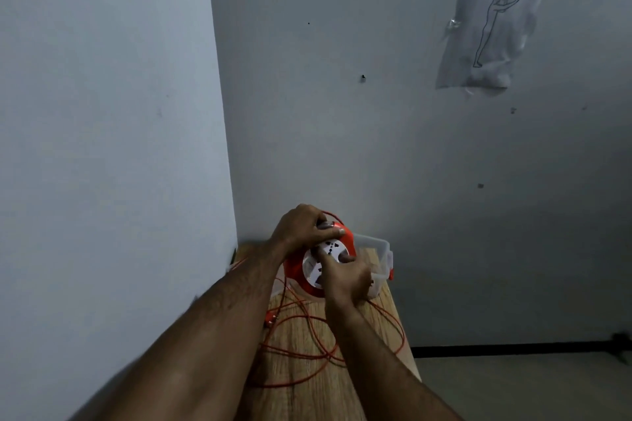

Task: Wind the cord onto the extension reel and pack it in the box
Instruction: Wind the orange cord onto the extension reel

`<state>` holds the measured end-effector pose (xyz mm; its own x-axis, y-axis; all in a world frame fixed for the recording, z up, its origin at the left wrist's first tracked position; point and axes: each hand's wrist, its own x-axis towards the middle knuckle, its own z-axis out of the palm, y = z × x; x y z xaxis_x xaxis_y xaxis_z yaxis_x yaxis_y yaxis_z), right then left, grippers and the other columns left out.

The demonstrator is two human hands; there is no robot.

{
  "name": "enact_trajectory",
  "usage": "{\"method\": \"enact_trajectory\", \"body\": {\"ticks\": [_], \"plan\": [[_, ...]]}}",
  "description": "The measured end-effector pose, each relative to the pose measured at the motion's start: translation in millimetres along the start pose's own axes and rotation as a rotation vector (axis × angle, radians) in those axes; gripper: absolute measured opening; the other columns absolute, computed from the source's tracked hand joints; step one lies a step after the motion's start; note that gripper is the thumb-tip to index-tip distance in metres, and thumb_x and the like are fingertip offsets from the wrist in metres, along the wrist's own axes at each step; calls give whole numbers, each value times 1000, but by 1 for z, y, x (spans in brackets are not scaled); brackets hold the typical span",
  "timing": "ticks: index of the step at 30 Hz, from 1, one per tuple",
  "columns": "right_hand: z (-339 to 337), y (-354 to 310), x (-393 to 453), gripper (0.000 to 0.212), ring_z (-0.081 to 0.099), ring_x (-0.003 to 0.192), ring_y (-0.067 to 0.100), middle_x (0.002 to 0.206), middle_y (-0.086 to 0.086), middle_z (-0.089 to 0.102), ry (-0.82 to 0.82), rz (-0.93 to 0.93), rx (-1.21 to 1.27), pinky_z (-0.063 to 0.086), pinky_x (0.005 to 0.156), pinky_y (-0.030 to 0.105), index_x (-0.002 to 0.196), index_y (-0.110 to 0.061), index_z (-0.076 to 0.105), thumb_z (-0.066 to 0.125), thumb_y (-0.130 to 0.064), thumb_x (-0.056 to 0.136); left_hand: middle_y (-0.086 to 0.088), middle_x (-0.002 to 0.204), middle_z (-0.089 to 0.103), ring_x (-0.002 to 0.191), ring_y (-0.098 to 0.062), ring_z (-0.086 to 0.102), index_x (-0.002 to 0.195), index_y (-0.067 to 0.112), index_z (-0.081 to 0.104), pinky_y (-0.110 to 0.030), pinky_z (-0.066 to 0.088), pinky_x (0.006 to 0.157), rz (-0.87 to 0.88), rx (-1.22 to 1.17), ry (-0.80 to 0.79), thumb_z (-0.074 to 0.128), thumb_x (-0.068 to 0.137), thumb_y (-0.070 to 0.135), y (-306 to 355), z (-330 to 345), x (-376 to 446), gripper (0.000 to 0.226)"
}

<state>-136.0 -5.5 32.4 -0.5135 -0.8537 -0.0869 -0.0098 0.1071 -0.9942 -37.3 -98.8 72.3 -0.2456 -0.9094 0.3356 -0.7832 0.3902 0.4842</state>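
An orange extension reel [295, 270] with a white socket face [321, 265] is held upright above a narrow wooden table [307, 383]. My left hand [302, 224] grips its handle at the top. My right hand [345, 275] rests on the socket face with fingers pressed on it. Loose orange cord [307, 357] lies in loops over the table, and its orange plug [270, 318] sits beside my left forearm. A clear plastic box [379, 246] stands just behind the reel, partly hidden by it.
The table fits into a corner, with a wall close on the left [119, 147] and one behind [376, 113]. A sheet with a line drawing [492, 24] is taped on the back wall. Floor [513, 386] drops off to the table's right.
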Motion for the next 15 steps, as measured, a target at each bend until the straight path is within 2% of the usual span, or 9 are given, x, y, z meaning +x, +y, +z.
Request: {"method": "enact_trajectory", "body": {"ticks": [2, 4, 6, 8, 9, 10, 11, 13, 15], "plan": [[1, -7, -4, 57, 69, 103, 28, 113, 11, 68, -10, 282, 257, 61, 86, 49, 120, -7, 59, 86, -31, 76, 6, 58, 57, 54, -6, 53, 63, 21, 61, -19, 37, 56, 5, -6, -7, 68, 83, 60, -2, 1, -1, 45], [-1, -9, -3, 56, 66, 108, 29, 115, 10, 64, -34, 361, 352, 58, 92, 51, 122, -10, 55, 85, -29, 79, 8, 56, 56, 52, -5, 53, 62, 25, 59, -19, 38, 56, -5, -25, -14, 67, 83, 60, -4, 2, -3, 42], [-6, -6, -3, 42, 68, 99, 23, 108, 6, 67, -22, 109, 114, 62, 81, 42, 109, -11, 57, 82, -31, 82, 7, 53, 56, 48, -5, 52, 59, 23, 60, -22, 41, 56, -22, -78, 13, 67, 84, 61, -7, 0, -3, 46], [-17, 3, -2, 33, 70, 85, 17, 95, 2, 68, 54, -425, -244, 58, 65, 23, 103, -15, 60, 82, -29, 83, 7, 48, 54, 44, -4, 49, 56, 22, 60, -24, 42, 55, -40, -155, 60, 68, 84, 60, -11, -3, -2, 47], [-21, 8, 2, 30, 68, 81, 14, 93, 3, 69, 57, -710, -360, 53, 64, 17, 103, -14, 62, 82, -24, 82, 6, 48, 53, 44, -5, 48, 56, 21, 61, -26, 43, 55, -39, -172, 70, 68, 84, 59, -11, -6, -1, 48], [-24, 13, 6, 30, 66, 81, 14, 95, 5, 69, 14, -936, -463, 54, 66, 19, 105, -13, 63, 81, -19, 82, 4, 48, 54, 45, -6, 48, 56, 20, 61, -27, 44, 55, -35, -174, 67, 68, 84, 58, -11, -8, 0, 48], [-26, 18, 10, 35, 66, 86, 19, 101, 9, 69, -41, -1095, -576, 58, 71, 27, 111, -12, 63, 79, -17, 81, 3, 49, 53, 45, -7, 48, 56, 20, 61, -27, 44, 55, -29, -170, 58, 68, 84, 58, -10, -9, 1, 48], [-26, 21, 13, 52, 66, 98, 29, 115, 16, 65, -81, -1205, -849, 59, 79, 44, 126, -13, 59, 78, -24, 79, 3, 48, 51, 45, -7, 45, 55, 21, 59, -23, 41, 54, -21, -162, 53, 68, 83, 59, -10, -8, 2, 48], [-27, 19, 14, 68, 64, 103, 33, 124, 18, 61, -29, -1141, -994, 58, 80, 48, 137, -14, 53, 77, -34, 77, 3, 48, 51, 45, -6, 45, 57, 18, 62, -23, 40, 53, -23, -169, 59, 68, 82, 61, -9, -6, 4, 50]]}}
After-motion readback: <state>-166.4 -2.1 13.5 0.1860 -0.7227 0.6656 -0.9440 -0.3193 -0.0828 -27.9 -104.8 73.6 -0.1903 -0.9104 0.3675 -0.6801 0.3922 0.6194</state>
